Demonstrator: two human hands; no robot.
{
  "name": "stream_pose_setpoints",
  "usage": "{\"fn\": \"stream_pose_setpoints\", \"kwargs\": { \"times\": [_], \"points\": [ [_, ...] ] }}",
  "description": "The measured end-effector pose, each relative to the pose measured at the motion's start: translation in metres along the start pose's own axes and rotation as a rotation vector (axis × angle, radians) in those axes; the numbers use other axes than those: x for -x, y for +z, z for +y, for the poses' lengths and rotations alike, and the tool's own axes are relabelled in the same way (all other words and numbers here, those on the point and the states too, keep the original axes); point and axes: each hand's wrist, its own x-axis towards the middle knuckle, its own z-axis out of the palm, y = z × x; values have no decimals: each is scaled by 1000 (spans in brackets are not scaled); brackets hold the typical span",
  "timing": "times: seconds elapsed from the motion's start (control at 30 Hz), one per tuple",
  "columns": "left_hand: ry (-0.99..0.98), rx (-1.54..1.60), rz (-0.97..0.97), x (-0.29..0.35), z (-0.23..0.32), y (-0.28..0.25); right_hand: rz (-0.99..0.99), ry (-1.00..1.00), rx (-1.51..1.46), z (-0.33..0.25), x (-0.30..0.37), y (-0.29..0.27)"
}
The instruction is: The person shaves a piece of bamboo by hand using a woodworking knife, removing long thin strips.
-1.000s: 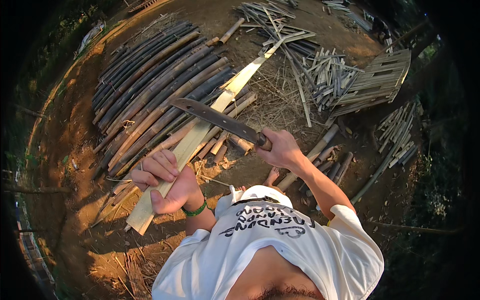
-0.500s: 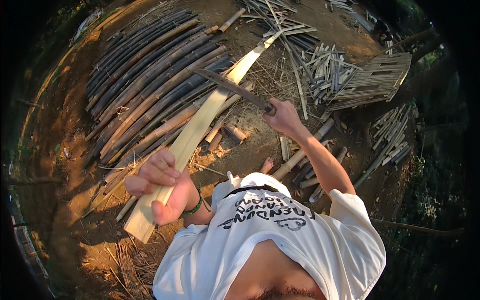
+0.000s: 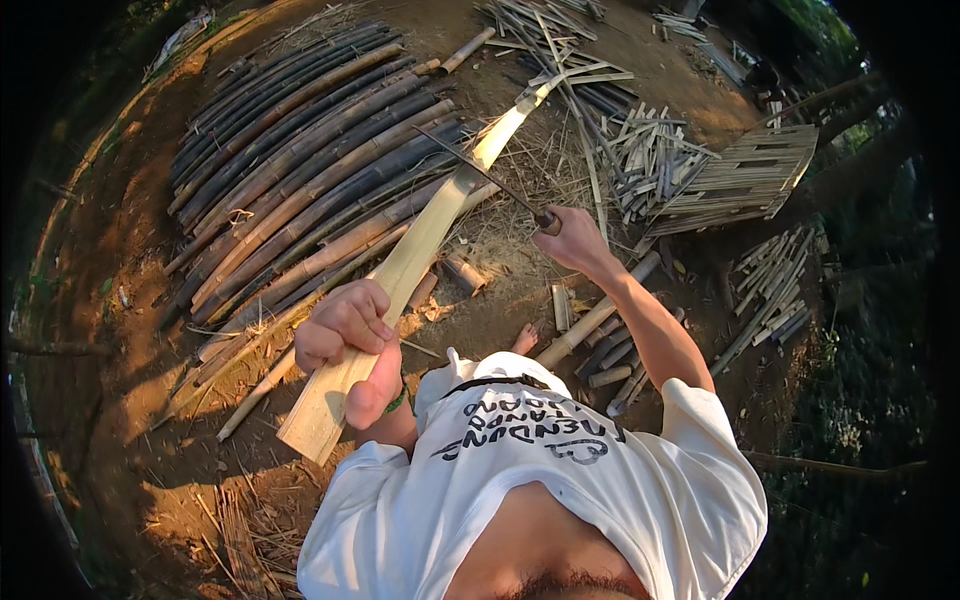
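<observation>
My left grip [image 3: 350, 322] is curled round the bamboo slat [image 3: 432, 235] – probably for steadying – my right grip [image 3: 577, 241] tight on the machete handle [image 3: 546, 221]

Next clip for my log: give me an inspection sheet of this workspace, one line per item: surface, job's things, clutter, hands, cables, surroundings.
Surface: bare brown earth ground, partly shaded.
Job's things: long, pale, flat bamboo strip; long dark-bladed knife crossing it in view, blade nearly edge-on; contact unclear.
Clutter: row of dark and brown round bamboo poles; heap of short pale split bamboo pieces; pale slatted panel.
Hands: left hand grips the strip near its lower end; right hand grips the knife's handle.
Cables: nothing seen.
Surroundings: outdoors; dark green foliage on the right.
</observation>
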Motion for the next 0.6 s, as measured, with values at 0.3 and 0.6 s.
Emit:
{"fn": "stream_pose_setpoints", "kwargs": {
  "times": [0.3,0.6],
  "points": [
    [51,41,90,-5,16,6,153,-111,3,19,-25,13],
    [-3,-45,174,-9,13,-14,90,-275,82,-15,-5,22]
  ]
}}
